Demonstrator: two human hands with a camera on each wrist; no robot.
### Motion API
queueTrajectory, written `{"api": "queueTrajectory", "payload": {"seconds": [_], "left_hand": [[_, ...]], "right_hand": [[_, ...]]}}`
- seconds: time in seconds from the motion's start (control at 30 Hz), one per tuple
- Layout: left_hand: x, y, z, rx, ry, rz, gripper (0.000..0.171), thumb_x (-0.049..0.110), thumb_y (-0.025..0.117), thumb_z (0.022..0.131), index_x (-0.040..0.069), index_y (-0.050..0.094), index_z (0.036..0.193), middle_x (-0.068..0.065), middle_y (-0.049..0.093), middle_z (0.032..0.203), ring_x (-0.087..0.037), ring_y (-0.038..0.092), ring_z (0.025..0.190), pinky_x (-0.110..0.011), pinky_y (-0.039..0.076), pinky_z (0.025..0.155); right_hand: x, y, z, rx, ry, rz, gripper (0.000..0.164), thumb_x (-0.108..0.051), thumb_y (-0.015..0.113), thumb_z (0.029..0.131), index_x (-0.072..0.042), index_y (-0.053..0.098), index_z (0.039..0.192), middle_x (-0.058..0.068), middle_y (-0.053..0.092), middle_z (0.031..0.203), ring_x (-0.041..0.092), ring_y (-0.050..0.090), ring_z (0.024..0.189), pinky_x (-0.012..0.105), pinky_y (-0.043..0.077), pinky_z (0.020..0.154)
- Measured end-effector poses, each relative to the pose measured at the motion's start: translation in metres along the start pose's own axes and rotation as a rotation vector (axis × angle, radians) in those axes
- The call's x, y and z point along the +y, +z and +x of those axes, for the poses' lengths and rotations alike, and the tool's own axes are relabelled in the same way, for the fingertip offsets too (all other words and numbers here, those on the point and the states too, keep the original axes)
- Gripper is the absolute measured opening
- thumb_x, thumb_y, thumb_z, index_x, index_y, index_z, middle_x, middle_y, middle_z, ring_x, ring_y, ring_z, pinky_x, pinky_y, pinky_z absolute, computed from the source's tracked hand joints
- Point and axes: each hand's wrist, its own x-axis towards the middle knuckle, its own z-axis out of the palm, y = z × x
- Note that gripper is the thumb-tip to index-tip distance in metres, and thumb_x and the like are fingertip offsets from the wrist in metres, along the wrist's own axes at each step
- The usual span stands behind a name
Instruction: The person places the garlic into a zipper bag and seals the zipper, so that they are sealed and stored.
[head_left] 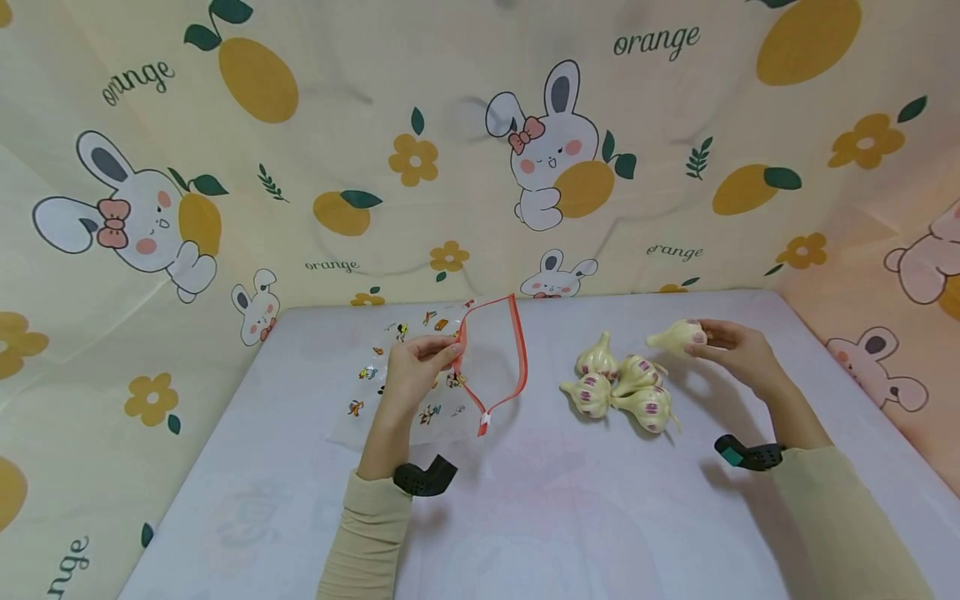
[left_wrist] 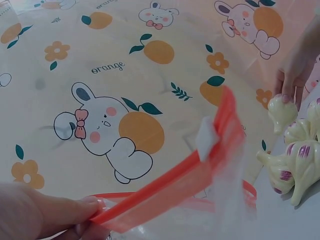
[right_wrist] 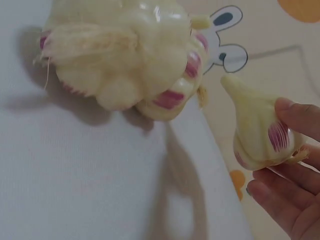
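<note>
My left hand pinches the red-orange zip edge of a clear zip bag printed with small cartoon figures. The bag's mouth gapes toward the right, its slider at the near end of the rim. In my right hand is a garlic bulb, held by its root end between thumb and fingers, the stem pointing left. The right wrist view shows this garlic bulb above the table, purple streaks on its side. Left of that hand, several more garlic bulbs lie clustered together on the table.
A white-covered table spreads under both hands. Behind and beside it hangs a cream cloth printed with rabbits, oranges and flowers. Each wrist wears a dark camera strap, such as the left strap.
</note>
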Motion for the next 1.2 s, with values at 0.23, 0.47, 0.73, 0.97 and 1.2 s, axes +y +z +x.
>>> {"api": "queueTrajectory", "payload": {"seconds": [0.23, 0.47, 0.73, 0.97, 1.2], "left_hand": [[0.0, 0.0, 0.0, 0.004, -0.005, -0.001, 0.019, 0.009, 0.071, 0.086, -0.002, 0.072, 0.101, -0.006, 0.073, 0.085, -0.001, 0.064, 0.068, -0.02, 0.055, 0.066], [0.002, 0.0, -0.001, -0.003, -0.02, 0.003, 0.019, 0.009, 0.07, 0.087, -0.002, 0.072, 0.102, -0.008, 0.073, 0.087, -0.002, 0.064, 0.069, -0.016, 0.054, 0.065], [0.001, -0.001, 0.0, -0.01, -0.018, 0.011, 0.019, 0.009, 0.07, 0.087, -0.001, 0.072, 0.103, -0.015, 0.072, 0.092, -0.003, 0.064, 0.069, -0.014, 0.054, 0.066], [0.001, -0.002, -0.001, -0.021, 0.004, 0.012, 0.018, 0.009, 0.07, 0.087, -0.002, 0.072, 0.102, -0.003, 0.072, 0.082, -0.003, 0.063, 0.067, -0.021, 0.055, 0.066], [0.001, -0.002, -0.001, -0.015, 0.006, 0.016, 0.018, 0.009, 0.07, 0.087, -0.002, 0.073, 0.101, -0.005, 0.072, 0.082, -0.003, 0.063, 0.066, -0.022, 0.055, 0.064]], "right_hand": [[-0.009, 0.001, -0.001, -0.004, -0.002, 0.019, 0.063, -0.034, 0.068, 0.09, 0.003, 0.048, 0.137, -0.043, 0.041, 0.091, -0.028, 0.043, 0.082, 0.0, 0.04, 0.068], [-0.02, 0.004, -0.002, 0.011, -0.003, 0.045, 0.063, -0.033, 0.069, 0.089, 0.005, 0.049, 0.136, -0.046, 0.042, 0.088, -0.027, 0.045, 0.08, 0.0, 0.04, 0.068], [-0.034, 0.009, -0.005, 0.021, -0.034, 0.04, 0.061, -0.031, 0.069, 0.089, 0.004, 0.05, 0.135, -0.038, 0.049, 0.097, -0.027, 0.045, 0.081, -0.001, 0.041, 0.068], [-0.041, 0.015, -0.007, 0.02, -0.07, 0.048, 0.059, -0.03, 0.07, 0.089, 0.004, 0.052, 0.133, -0.037, 0.046, 0.094, -0.026, 0.048, 0.081, 0.0, 0.043, 0.069], [-0.05, 0.02, -0.009, -0.001, -0.084, 0.066, 0.058, -0.027, 0.07, 0.089, 0.004, 0.051, 0.134, -0.026, 0.054, 0.101, -0.025, 0.049, 0.083, 0.001, 0.045, 0.071]]}}
